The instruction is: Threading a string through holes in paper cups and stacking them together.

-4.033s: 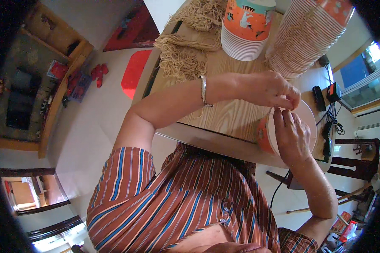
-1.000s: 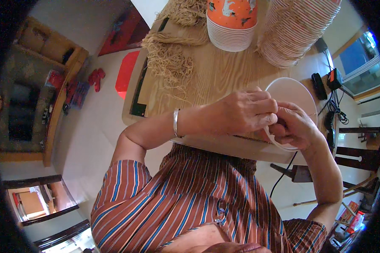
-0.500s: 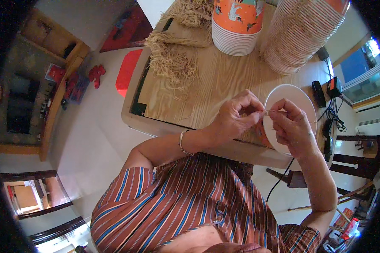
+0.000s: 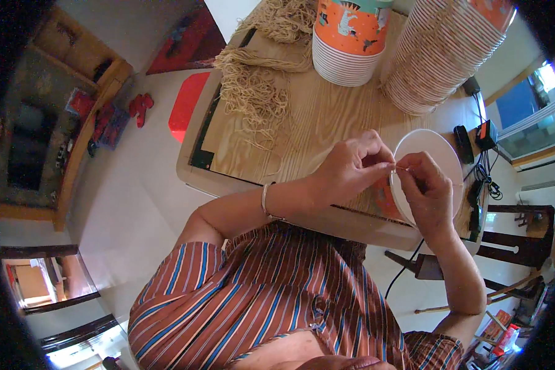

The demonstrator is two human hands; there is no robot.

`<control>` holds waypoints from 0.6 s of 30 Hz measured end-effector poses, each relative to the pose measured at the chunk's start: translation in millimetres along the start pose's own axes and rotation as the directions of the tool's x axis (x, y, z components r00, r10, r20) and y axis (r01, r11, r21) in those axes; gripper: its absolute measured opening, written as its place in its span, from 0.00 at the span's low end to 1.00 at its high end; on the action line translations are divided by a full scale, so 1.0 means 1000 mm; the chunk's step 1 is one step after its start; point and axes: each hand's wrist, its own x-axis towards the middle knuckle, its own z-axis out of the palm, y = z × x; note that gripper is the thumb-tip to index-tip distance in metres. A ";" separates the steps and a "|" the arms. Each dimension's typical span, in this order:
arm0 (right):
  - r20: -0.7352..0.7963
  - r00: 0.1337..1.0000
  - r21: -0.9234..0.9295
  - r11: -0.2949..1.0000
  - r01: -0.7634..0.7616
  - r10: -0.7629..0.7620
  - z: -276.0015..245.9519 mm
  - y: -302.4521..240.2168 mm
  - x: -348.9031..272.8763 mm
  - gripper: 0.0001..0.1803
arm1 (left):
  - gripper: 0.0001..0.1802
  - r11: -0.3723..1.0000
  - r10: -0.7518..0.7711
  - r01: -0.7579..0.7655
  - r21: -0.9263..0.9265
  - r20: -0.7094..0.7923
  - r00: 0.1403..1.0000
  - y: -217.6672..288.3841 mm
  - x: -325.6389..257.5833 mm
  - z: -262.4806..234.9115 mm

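My left hand [image 4: 354,166] and my right hand [image 4: 428,191] meet at their fingertips over the near rim of a paper bucket [image 4: 443,151]. Both are closed in a pinch on a thin string [image 4: 396,167], of which only a tiny bit shows between the fingers. White inside and orange outside, the bucket stands at the table's near right with its mouth tilted toward me. My right hand covers part of its opening. Beige strings [image 4: 253,89] lie in loose, tangled bundles at the table's far left.
A stack of orange-printed paper buckets [image 4: 351,40] stands at the back. Beside it leans a taller stack [image 4: 444,61] with strings hanging over its rims. Black cables and an adapter [image 4: 487,134] lie along the right edge. A red stool [image 4: 188,105] is left of the wooden table [image 4: 327,117].
Both hands stay pinched together at the bucket's rim, and my right fingers have curled downward, closer to the left fingertips. The whole view has shifted slightly.
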 end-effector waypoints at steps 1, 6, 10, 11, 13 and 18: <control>-0.012 0.999 -0.006 0.999 0.037 -0.037 0.000 0.000 0.000 0.03 | 0.09 0.997 -0.051 0.055 -0.054 0.061 0.997 -0.001 0.002 -0.001; 0.005 0.999 -0.030 0.999 0.037 -0.037 -0.001 -0.003 0.003 0.04 | 0.10 0.995 0.088 -0.092 0.022 0.158 0.984 -0.016 0.015 -0.012; 0.029 1.000 0.009 1.000 -0.002 0.002 -0.003 -0.002 0.004 0.05 | 0.10 0.998 0.061 -0.067 0.011 0.309 0.949 -0.013 0.026 -0.019; 0.033 0.999 0.010 1.000 0.000 0.000 -0.003 0.001 0.005 0.05 | 0.10 0.998 0.060 -0.067 0.012 0.305 0.950 -0.013 0.029 -0.021; 0.038 0.996 0.000 0.997 0.080 -0.080 -0.003 0.006 0.005 0.05 | 0.11 0.999 0.034 -0.025 -0.029 0.399 0.917 -0.013 0.034 -0.025; 0.071 0.993 -0.045 0.995 0.093 -0.090 -0.006 0.003 0.007 0.03 | 0.12 0.986 0.015 0.071 -0.153 0.498 0.867 -0.015 0.041 -0.030</control>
